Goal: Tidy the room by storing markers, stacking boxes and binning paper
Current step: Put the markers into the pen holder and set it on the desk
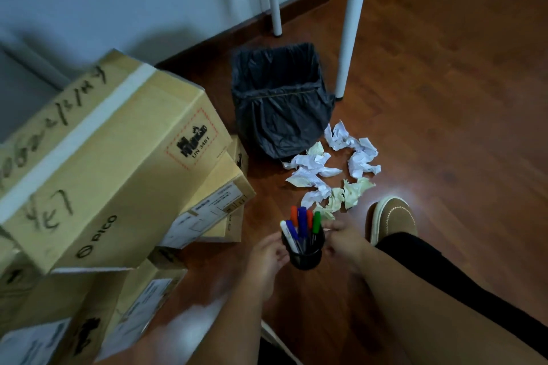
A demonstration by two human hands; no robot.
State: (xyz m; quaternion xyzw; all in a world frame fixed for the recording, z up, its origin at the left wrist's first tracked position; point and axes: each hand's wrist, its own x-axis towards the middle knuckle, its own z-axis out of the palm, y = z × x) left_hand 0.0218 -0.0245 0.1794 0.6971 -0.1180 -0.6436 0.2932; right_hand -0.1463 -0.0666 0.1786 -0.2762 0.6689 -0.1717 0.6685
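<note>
A black mesh pen cup [305, 255] sits low in the middle of the view, with several markers [302, 225] standing in it: orange, blue, green and white. My left hand [268, 258] grips the cup's left side. My right hand [341, 241] holds its right side with curled fingers. Several crumpled paper balls [335, 169] lie on the wooden floor beyond the cup. A bin lined with a dark bag [281, 101] stands just behind the paper. Cardboard boxes [112, 157] are piled unevenly on the left.
Two white table legs [353, 24] stand behind and to the right of the bin. My brown shoe [393, 219] and bent leg are on the right. The wall and dark skirting board run along the back left. Wooden floor spreads to the right.
</note>
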